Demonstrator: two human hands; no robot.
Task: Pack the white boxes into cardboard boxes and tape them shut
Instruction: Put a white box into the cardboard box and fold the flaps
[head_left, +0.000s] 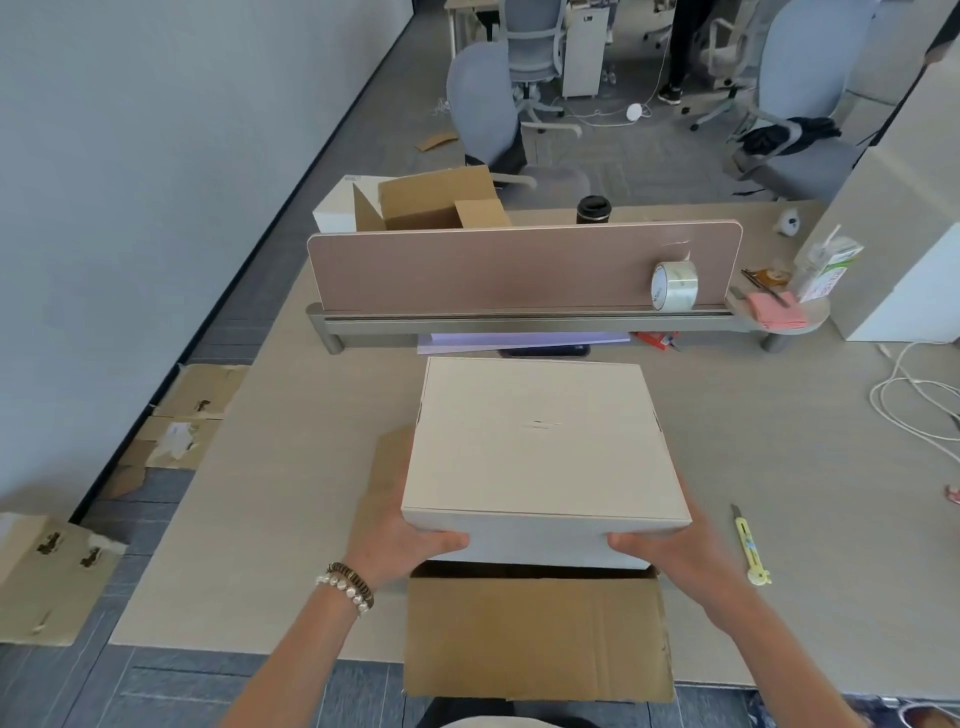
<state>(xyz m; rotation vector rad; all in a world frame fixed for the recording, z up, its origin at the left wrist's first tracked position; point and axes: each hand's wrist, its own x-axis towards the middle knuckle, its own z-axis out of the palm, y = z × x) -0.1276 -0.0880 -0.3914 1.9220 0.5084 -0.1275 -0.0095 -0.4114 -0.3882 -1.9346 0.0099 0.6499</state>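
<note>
A white box (540, 441) hangs over an open cardboard box (535, 634) at the table's near edge, its lower part down between the raised flaps. My left hand (400, 540) grips the white box's near left corner, thumb on its front face. My right hand (670, 551) grips the near right corner the same way. The cardboard box's front flap hangs toward me and a left flap (387, 467) stands up beside the white box. A roll of clear tape (674, 287) stands against the desk divider at the back right.
A yellow utility knife (749, 546) lies on the table to the right. White cables (914, 400) trail at the far right. The pink divider (519, 270) crosses the table behind; another open cardboard box (431, 200) sits beyond it. Flattened cardboard (47, 577) lies on the floor left.
</note>
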